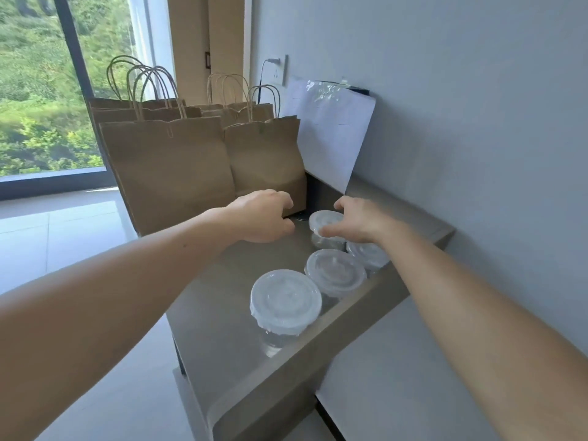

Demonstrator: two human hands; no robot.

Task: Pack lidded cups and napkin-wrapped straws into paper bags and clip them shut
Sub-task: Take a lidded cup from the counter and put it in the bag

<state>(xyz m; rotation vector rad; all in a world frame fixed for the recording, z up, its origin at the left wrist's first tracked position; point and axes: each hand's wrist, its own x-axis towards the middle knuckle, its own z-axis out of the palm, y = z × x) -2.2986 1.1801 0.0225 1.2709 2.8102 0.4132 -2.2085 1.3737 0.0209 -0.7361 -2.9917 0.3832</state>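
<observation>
At the far end of the grey shelf (222, 281), beside the brown paper bags (171, 167), the right hand (356, 221) curls round the lid rim of a clear plastic lidded cup (324, 218), the left hand (261, 218) loosely curled and empty; the cup looks light, slick and squashable, so safer gripped below the lid.

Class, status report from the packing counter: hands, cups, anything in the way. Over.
Left hand empty, fingers loosely curled near paper bags. Right hand over far cup, grip unconfirmed. Three other cups lidded, waiting. Nothing in the way.
</observation>
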